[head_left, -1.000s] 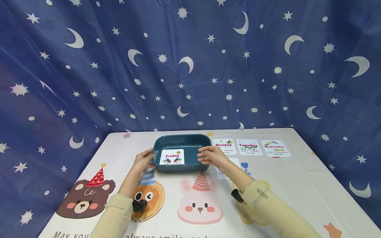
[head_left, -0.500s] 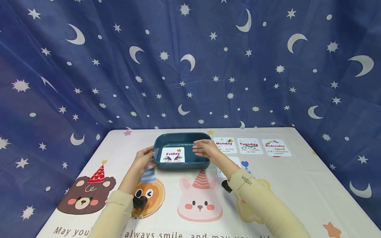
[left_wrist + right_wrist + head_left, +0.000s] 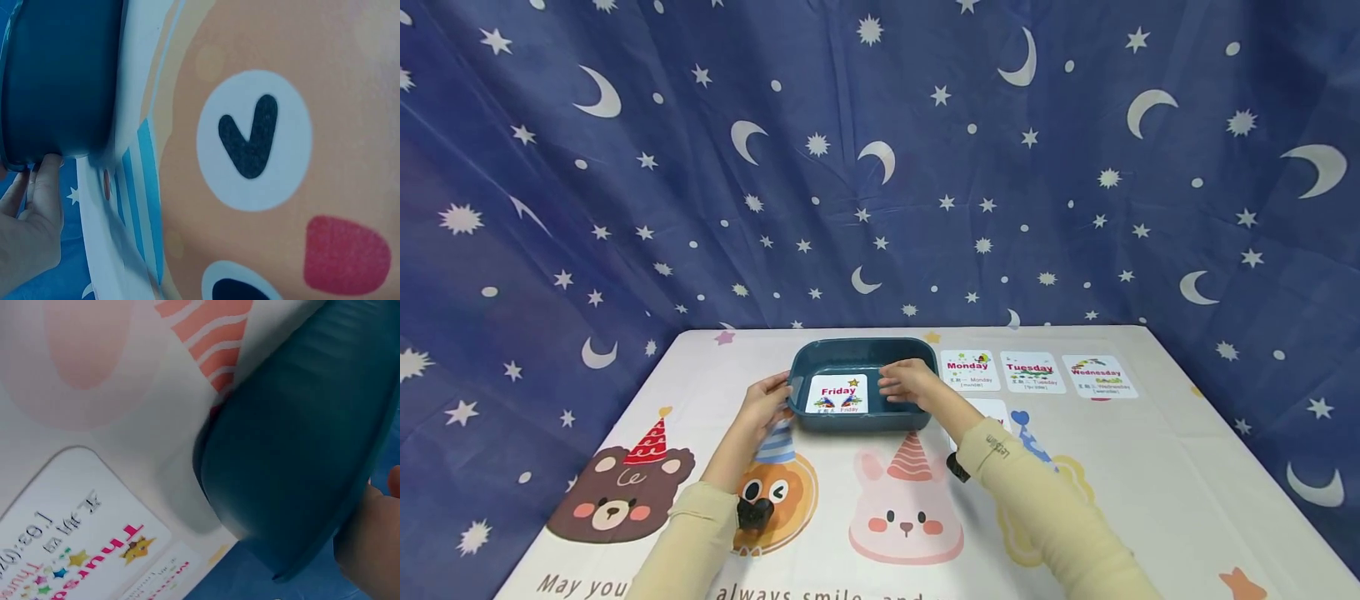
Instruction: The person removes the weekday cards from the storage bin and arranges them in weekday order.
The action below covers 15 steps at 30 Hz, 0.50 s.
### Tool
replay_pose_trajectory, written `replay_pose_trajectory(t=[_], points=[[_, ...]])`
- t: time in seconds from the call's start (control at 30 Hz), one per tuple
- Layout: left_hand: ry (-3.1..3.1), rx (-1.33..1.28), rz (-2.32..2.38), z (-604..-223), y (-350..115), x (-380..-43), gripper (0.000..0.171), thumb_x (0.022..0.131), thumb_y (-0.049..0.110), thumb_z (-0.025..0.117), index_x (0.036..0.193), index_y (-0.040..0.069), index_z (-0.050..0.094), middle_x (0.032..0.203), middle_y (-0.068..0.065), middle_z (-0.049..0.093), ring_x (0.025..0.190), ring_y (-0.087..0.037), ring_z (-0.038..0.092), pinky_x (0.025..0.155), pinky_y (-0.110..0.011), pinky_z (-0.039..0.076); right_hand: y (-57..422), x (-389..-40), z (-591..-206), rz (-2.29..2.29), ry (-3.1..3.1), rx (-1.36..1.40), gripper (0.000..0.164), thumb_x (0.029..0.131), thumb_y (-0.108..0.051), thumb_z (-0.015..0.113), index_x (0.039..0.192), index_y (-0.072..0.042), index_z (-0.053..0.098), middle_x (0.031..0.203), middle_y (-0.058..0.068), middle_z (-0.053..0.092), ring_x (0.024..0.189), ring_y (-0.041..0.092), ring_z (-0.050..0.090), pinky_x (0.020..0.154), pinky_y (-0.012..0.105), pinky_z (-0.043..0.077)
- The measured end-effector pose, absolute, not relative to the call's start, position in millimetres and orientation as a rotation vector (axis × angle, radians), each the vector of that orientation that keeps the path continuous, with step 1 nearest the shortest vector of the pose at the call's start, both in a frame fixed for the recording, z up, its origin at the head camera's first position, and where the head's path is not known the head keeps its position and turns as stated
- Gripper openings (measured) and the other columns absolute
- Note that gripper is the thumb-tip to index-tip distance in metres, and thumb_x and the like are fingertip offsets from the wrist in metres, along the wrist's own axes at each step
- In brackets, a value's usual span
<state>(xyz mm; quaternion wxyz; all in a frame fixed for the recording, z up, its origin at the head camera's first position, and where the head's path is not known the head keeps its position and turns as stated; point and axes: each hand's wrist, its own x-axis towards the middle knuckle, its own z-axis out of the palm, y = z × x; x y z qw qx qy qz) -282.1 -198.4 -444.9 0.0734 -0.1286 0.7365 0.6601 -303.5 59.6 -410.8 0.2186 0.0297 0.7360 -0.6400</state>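
Note:
A dark teal plastic tray point(image 3: 857, 422) stands at the far middle of the table. My left hand point(image 3: 766, 402) holds its left end, with fingers point(image 3: 45, 194) against the outside under the rim. Inside the tray a white Friday card point(image 3: 837, 393) lies in the left part. Over the tray's right part hovers my right hand point(image 3: 907, 382), fingers extended leftward and apart from the card. The right wrist view shows part of this hand point(image 3: 369, 544) behind the tray wall. A Thursday card point(image 3: 87, 531) lies on the table, partly hidden by my right forearm in the head view.
Right of the tray, Monday point(image 3: 970, 370), Tuesday point(image 3: 1033, 372) and Wednesday point(image 3: 1099, 377) cards lie in a row. The table is covered by a white cloth point(image 3: 1150, 483) printed with cartoon animals. A blue star-and-moon curtain point(image 3: 880, 200) hangs behind it.
My right hand has moved left from the tray's right rim to above its inside. The left hand stays at the left end, and the Friday card has not moved within the tray.

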Motion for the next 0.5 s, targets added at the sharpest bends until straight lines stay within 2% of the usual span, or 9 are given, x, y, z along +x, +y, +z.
replay_pose_trajectory(t=[0.1,0.23,0.5], points=[[2.214,-0.394,1.978,-445,-198,-282,0.047,0.098,0.007,0.042,0.144,0.000,0.034,0.143,-0.023,0.040,0.123,-0.033,0.048,0.078,-0.024,0.056,58,-306,-417,-1.763,2.041,0.109,0.037,0.097,-0.013,0.049,0.128,0.007,0.051,0.124,0.026,0.058,0.114,0.034,0.059,0.090,0.035,0.054],[2.220,-0.398,1.968,-446,-197,-282,0.046,0.098,0.007,0.042,0.144,0.000,0.034,0.144,-0.022,0.041,0.122,-0.032,0.048,0.077,-0.024,0.056,56,-308,-423,-1.749,2.051,0.149,0.038,0.096,-0.013,0.051,0.128,0.007,0.051,0.123,0.025,0.059,0.109,0.032,0.062,0.081,0.031,0.056],[2.224,-0.394,1.978,-447,-197,-282,0.046,0.098,0.006,0.041,0.143,-0.001,0.035,0.142,-0.024,0.041,0.117,-0.030,0.051,0.067,-0.018,0.053,53,-310,-425,-1.711,2.040,0.193,0.040,0.095,-0.014,0.053,0.129,0.006,0.049,0.120,0.022,0.061,0.094,0.024,0.067,0.076,0.028,0.057]])
